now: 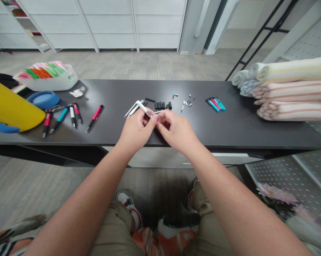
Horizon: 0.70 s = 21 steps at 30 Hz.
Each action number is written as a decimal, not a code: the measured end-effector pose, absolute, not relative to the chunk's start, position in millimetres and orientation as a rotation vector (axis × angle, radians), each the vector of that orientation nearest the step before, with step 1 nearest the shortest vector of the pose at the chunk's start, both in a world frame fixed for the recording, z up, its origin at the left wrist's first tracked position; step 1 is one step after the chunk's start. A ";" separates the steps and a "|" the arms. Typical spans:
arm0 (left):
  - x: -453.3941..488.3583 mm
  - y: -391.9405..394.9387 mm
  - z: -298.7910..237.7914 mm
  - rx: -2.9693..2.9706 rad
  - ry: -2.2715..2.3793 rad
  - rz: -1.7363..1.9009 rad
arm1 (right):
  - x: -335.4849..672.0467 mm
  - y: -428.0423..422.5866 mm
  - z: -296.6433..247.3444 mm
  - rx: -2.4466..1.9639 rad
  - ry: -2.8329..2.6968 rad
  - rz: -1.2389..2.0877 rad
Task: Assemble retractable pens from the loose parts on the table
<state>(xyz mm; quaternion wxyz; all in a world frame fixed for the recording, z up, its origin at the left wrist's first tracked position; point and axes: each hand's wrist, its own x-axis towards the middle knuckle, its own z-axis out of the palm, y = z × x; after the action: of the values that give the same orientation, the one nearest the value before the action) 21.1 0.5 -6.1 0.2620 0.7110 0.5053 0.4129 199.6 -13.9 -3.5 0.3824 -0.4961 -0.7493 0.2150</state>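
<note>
A white pen barrel [143,107] slants up and to the left out of my left hand [137,128], whose fingers are closed around it. Its lower end meets the pinched fingertips of my right hand [175,128]; what those fingers grip is hidden. Just behind my left hand lie thin pen refills [130,111]. Short black grips [160,105] stand in a row beyond my fingers, with a thin black piece [150,100] near them. Small silvery and white pen parts [187,102] are scattered farther right.
Teal, pink and black pen barrels [215,104] lie right of centre. Several pens [95,118] rest on the left, near a blue ring [43,99], a yellow object [13,106] and a white basket [49,84]. Rolled towels [293,90] are stacked on the dark table's [245,128] right end.
</note>
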 end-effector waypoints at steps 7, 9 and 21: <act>23.6 -0.5 -5.7 1.950 1.391 1.111 | 199.5 -14.4 -3.9 -1.258 -1.924 0.547; 24.2 -0.7 -5.2 1.962 1.408 1.110 | 199.5 -14.2 -4.6 -1.251 -1.929 0.535; 27.4 -5.3 -1.2 2.026 1.480 1.087 | 199.1 -13.9 -3.1 -1.277 -1.936 0.544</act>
<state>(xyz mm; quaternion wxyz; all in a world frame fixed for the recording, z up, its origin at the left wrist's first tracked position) 27.4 -5.3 -1.2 0.2024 0.7256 0.5301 0.3892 199.1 -13.9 -3.1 0.3706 -0.4978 -0.7549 0.2120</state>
